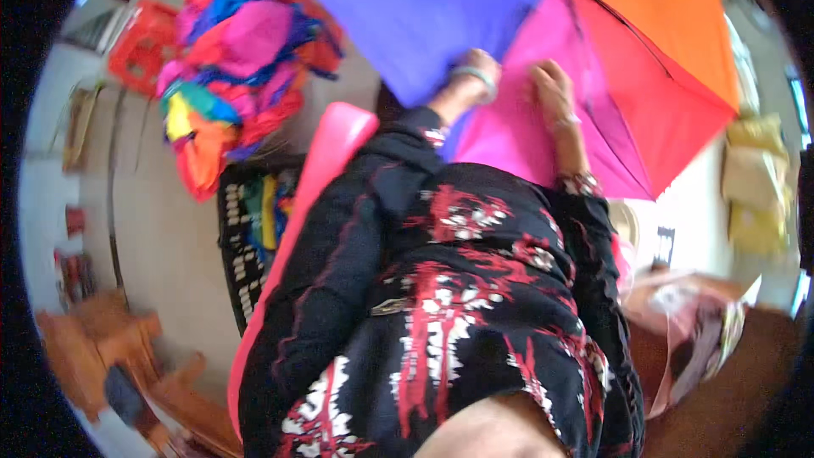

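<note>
An opened umbrella (543,119) with blue, purple, pink, red, orange and yellow panels spreads across the top in front of me. Its dark ribs show against the cloth. My left hand (477,72), with a pale band at the wrist, is closed at the seam between the purple and pink panels. Beside it, over the pink panel, my right hand (553,89) has its fingers curled together. Anything small in those fingers is too blurred to make out.
On the left, a heap of bright folded cloth (246,59) lies by a red plastic stool (144,47). Below it stands a dark basket (242,237) of coloured pieces. A pink chair edge (339,127) runs along my left arm. Yellowish sacks (755,178) stand at right.
</note>
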Available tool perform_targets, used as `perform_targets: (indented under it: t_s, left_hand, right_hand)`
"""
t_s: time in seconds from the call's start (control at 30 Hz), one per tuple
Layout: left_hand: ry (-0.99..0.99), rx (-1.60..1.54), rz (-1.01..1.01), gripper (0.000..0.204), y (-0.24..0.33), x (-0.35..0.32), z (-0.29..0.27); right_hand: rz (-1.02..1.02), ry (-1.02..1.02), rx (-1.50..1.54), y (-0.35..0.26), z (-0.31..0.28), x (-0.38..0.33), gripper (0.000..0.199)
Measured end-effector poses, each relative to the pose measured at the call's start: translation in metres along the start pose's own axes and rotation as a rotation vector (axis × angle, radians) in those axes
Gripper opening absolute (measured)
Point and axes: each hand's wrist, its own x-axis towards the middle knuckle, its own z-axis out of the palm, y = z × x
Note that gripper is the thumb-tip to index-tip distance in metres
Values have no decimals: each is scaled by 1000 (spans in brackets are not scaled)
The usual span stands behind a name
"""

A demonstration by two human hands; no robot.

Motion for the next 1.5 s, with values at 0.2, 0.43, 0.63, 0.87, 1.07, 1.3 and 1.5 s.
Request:
perform_targets:
  t_s: [0.2, 0.43, 0.63, 0.87, 1.07, 1.3, 1.5]
  left_hand:
    - [266, -947, -529, 30, -31, 33, 54]
    - [281, -1112, -562, 29, -28, 53, 77]
    - [180, -1488, -579, 23, -9, 9, 25]
    - [207, -1532, -567, 20, -20, 18, 41]
    - [243, -1534, -624, 20, -18, 18, 40]
    - [195, -1538, -591, 14, -17, 19, 39]
    - [194, -1531, -561, 18, -15, 9, 29]
  right_hand:
    - [87, -103, 523, -50, 29, -13, 7]
    - [70, -130, 532, -38, 16, -11, 10]
    - [14, -121, 210, -72, 4, -6, 8]
    - [-87, -126, 184, -117, -7, -12, 10]
    - [-183, -86, 151, -152, -39, -9, 12]
    - [-451, 282, 123, -248, -81, -42, 15]
    - [-979, 458, -345, -241, -198, -25, 15]
